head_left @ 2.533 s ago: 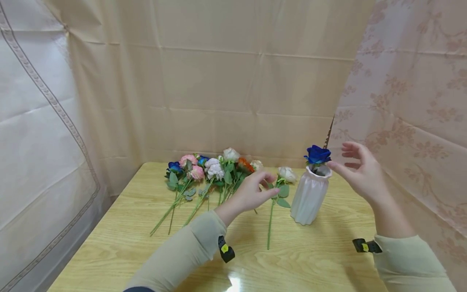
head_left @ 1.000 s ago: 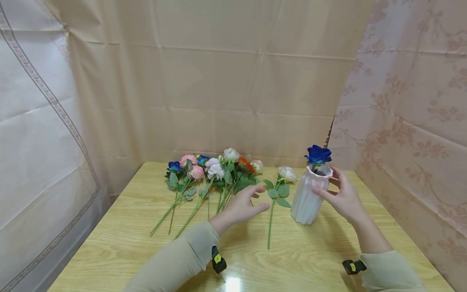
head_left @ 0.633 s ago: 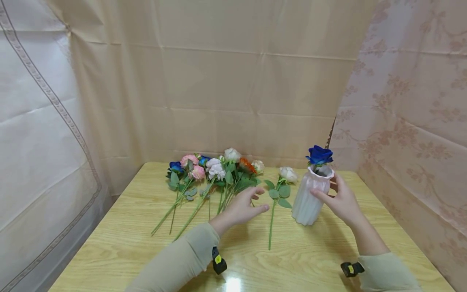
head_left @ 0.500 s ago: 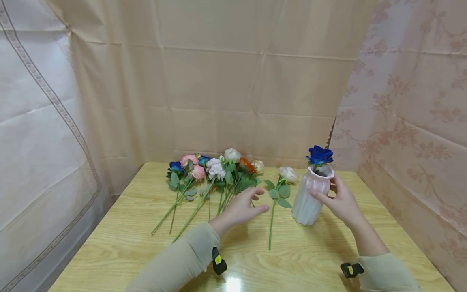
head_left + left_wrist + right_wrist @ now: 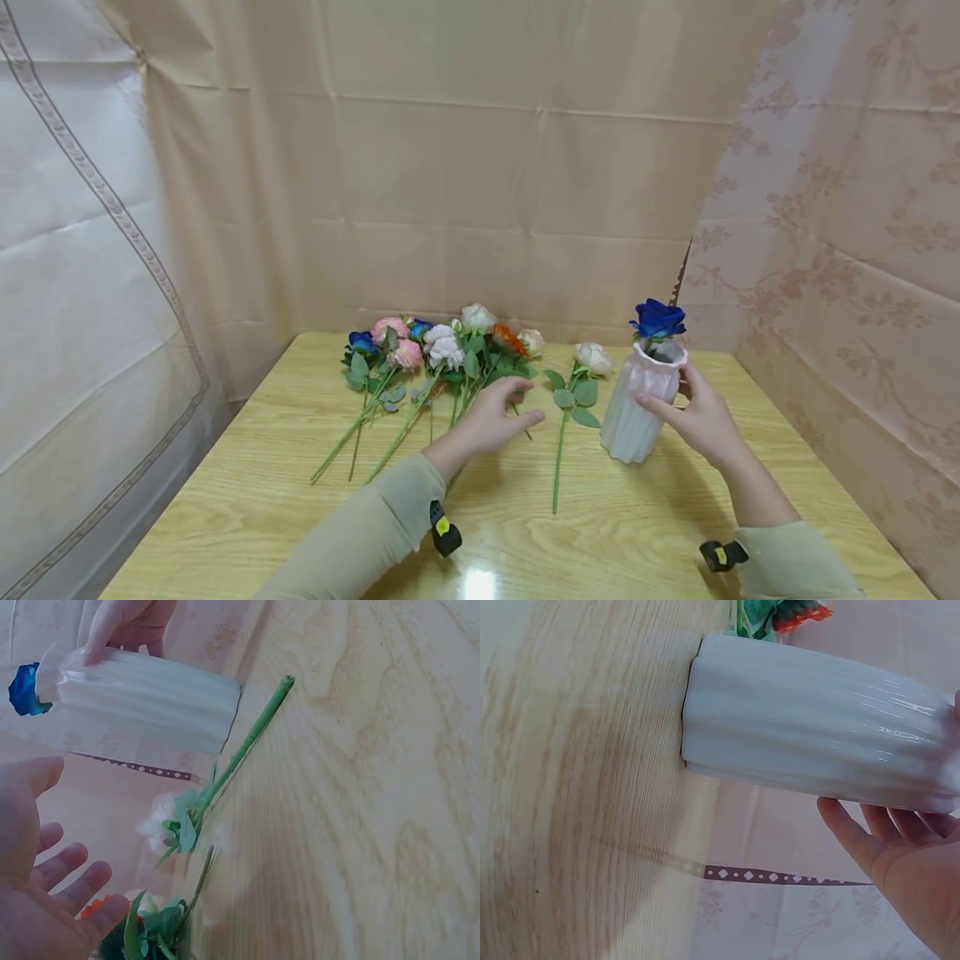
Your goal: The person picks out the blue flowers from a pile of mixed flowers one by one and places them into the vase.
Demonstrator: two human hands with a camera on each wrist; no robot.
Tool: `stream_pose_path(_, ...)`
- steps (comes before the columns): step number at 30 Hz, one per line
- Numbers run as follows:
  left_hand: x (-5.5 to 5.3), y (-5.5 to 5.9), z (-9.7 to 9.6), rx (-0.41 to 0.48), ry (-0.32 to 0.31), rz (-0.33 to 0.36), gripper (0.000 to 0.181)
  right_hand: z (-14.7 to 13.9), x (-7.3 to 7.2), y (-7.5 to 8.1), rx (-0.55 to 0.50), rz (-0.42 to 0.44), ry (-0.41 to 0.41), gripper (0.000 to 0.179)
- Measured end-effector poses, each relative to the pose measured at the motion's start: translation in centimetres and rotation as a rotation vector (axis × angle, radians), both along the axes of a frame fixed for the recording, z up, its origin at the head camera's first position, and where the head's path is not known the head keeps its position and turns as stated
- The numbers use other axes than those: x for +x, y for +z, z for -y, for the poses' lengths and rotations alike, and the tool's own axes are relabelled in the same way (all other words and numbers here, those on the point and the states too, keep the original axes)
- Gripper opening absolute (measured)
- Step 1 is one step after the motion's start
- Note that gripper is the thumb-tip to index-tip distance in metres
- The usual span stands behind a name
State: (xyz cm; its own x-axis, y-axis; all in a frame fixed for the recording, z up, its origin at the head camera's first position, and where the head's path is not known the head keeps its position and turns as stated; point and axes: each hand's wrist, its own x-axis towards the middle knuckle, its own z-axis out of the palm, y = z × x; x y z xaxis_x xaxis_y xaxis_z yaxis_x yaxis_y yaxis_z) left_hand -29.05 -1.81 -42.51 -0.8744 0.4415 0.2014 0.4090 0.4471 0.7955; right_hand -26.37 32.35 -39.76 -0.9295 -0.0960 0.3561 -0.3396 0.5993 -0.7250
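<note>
On the right of the table stands a white fluted vase [image 5: 633, 417], upright, with a single blue rose [image 5: 657, 319] in its mouth. My right hand [image 5: 701, 412] holds the vase at its upper part, thumb on the near side and fingers behind it. In the right wrist view that vase [image 5: 810, 724] rests on the tabletop. My left hand [image 5: 491, 417] hovers over the table, fingers loosely bent, nothing in them. It is between the flower bunch and a lone white rose [image 5: 593, 359] lying left of the vase. The left wrist view shows its spread fingers [image 5: 86, 889].
Several artificial flowers lie at the back left: pink ones [image 5: 407, 355], a dark blue one [image 5: 362, 342], white ones [image 5: 477, 317] and an orange one [image 5: 508, 339]. Their stems point toward the near side of the wooden table [image 5: 600, 550]. A beige curtain [image 5: 480, 183] hangs behind.
My right hand has come down from beside the blue rose to the upper part of the vase. The left hand has drawn back leftward from the lone white rose.
</note>
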Motion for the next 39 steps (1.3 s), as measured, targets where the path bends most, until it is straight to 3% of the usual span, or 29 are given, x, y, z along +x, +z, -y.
stream_pose_path(12,-0.1,1.0,1.2,0.036,0.019,0.002,0.05,0.1,0.0,0.2,0.016,0.022,-0.02,0.079)
stream_pose_path(29,-0.6,2.0,4.7,0.076,0.069,-0.008,0.049,0.0,0.1,0.1,0.021,0.025,-0.016,0.078)
stream_pose_path(39,-0.9,3.0,6.9,0.104,0.087,-0.065,0.049,0.0,0.2,0.2,0.009,0.051,-0.016,0.081)
